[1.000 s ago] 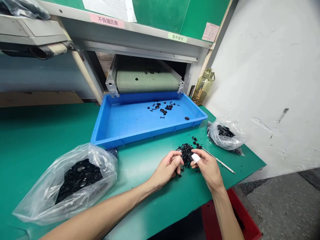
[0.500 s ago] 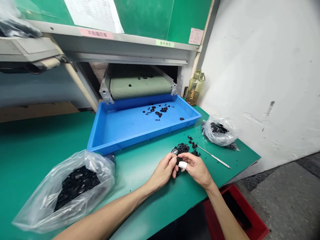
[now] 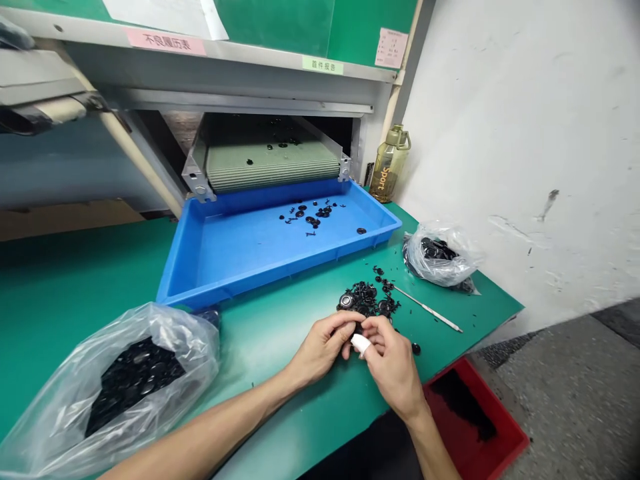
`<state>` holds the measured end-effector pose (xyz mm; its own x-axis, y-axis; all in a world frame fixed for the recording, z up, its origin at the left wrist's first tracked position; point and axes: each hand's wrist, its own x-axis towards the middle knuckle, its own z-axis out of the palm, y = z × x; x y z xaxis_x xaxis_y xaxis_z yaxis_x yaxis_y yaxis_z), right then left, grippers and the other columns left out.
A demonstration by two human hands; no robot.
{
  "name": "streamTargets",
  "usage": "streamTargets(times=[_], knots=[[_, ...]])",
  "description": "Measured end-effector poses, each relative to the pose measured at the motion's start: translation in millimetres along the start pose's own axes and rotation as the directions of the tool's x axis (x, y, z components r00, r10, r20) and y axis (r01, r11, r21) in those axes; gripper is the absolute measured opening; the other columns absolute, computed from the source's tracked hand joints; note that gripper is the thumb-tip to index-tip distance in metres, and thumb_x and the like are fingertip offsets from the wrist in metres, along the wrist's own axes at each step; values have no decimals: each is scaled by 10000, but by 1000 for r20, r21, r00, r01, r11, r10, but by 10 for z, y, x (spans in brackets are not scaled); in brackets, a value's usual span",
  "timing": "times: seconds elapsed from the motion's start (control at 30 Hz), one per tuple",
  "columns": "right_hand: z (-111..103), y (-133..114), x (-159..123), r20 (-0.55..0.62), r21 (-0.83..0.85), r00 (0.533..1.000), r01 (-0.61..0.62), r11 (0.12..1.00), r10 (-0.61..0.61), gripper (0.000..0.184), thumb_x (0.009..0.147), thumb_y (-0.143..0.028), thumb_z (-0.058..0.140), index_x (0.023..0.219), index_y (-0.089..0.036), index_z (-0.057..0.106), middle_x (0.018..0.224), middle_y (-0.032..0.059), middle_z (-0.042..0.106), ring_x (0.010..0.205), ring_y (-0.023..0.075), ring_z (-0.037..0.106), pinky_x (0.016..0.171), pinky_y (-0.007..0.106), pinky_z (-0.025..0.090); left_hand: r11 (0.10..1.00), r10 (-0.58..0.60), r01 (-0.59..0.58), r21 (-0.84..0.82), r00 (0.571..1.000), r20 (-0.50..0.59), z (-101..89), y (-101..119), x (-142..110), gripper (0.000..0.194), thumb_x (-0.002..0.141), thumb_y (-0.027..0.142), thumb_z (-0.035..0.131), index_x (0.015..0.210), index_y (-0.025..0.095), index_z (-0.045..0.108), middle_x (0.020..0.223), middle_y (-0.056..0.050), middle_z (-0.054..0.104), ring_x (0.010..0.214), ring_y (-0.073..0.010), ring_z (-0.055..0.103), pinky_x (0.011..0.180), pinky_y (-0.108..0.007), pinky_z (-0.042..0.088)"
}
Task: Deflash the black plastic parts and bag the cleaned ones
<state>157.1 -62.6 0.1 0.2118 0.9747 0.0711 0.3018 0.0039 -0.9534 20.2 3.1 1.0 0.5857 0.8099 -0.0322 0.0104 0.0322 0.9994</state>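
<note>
My left hand (image 3: 324, 341) is closed, thumb and fingers pinching a small black plastic part (image 3: 358, 328). My right hand (image 3: 393, 360) meets it from the other side, fingers curled on the same part; a white wrap (image 3: 361, 344) covers its thumb tip. Fingers hide most of the part, so its shape is unclear. Just beyond the hands lies a pile of small black parts (image 3: 364, 293), with a round black piece with a silvery ring (image 3: 346, 301) at its left. Beside my right hand rests a small round black piece (image 3: 416, 349).
A thin metal pick-like tool (image 3: 430, 309) lies right of the pile. Plastic bags of black parts stand left (image 3: 135, 373) and right (image 3: 437, 257). Behind, a blue tray (image 3: 200, 293) with scattered parts sits below a conveyor belt (image 3: 273, 170). A red bin (image 3: 505, 460) is below the table edge.
The view has shifted slightly. My right hand has turned and lowered a little, and the held part shows less between the fingers. The round piece beside my right hand is now visible.
</note>
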Motion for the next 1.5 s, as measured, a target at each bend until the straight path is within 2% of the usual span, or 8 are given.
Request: streamTargets(times=[0.2, 0.53, 0.73, 0.87, 1.0, 1.2, 1.3, 1.5], knots=[[-35, -55, -176, 32, -118, 999, -20, 993, 24, 264, 836, -134, 433, 1010, -234, 605, 791, 2, 625, 667, 127, 601, 577, 221, 488, 993, -52, 60, -98, 995, 81, 2, -47, -25, 324, 865, 422, 587, 1041, 193, 439, 676, 56, 498, 514, -75, 435, 479, -191, 321], [1, 25, -103, 15, 52, 998, -64, 997, 63, 122, 825, -210, 499, 849, -186, 616, 645, -8, 610, 539, 114, 577, 490, 210, 482, 947, 44, -76, 312, 993, 108, 13, -16, -59, 258, 964, 419, 366, 998, 194, 489, 629, 51, 437, 564, -107, 387, 539, -228, 306], [97, 24, -50, -31, 55, 997, -66, 996, 68, 165, 862, -293, 487, 817, -194, 611, 547, -34, 588, 465, 114, 583, 460, 208, 484, 994, -45, 40, 99, 998, 48, 93, -37, -48, 351, 956, 482, 346, 1153, 208, 444, 526, 81, 451, 412, -83, 343, 434, -201, 242], [-183, 174, -139, -271, -53, 962, -32, 998, 17, 196, 854, -278, 476, 951, -194, 625, 762, 30, 674, 588, 127, 621, 529, 223, 494, 996, -59, 51, -70, 993, -106, 73, -24, -28, 412, 920, 532, 414, 1163, 202, 453, 551, 101, 391, 367, -55, 341, 393, -181, 212], [-481, 392, -30, -617, -112, 787, -83, 990, -4, 259, 880, -318, 421, 1039, -157, 547, 798, 54, 653, 571, 121, 599, 540, 247, 512, 985, -74, 48, -165, 985, -158, 20, 11, 1, 412, 885, 559, 477, 983, 167, 554, 565, 84, 390, 397, -39, 375, 416, -173, 221], [-378, 300, 200, -347, -280, 932, 8, 960, -109, 277, 848, -229, 395, 987, -180, 630, 984, 85, 676, 859, 182, 653, 748, 322, 532, 936, -135, 81, -343, 982, -136, -42, 0, 24, 387, 758, 508, 694, 835, 163, 538, 550, 73, 449, 406, -37, 376, 390, -159, 200], [-429, 189, 269, -273, -410, 949, 34, 911, -158, 332, 838, -219, 412, 1067, -187, 650, 1142, 110, 614, 1038, 232, 572, 877, 379, 459, 883, -129, 58, -465, 984, -123, -72, -11, 42, 374, 739, 459, 734, 825, 163, 522, 593, 62, 482, 441, -35, 412, 396, -143, 216], [-684, 145, 596, -19, -538, 996, 61, 841, -84, 342, 723, -145, 533, 998, -239, 712, 896, 38, 597, 768, 170, 544, 741, 290, 402, 806, -106, 58, -590, 993, -47, -114, 20, 65, 311, 768, 358, 726, 900, 140, 548, 905, -58, 624, 526, -36, 481, 388, -129, 232]])
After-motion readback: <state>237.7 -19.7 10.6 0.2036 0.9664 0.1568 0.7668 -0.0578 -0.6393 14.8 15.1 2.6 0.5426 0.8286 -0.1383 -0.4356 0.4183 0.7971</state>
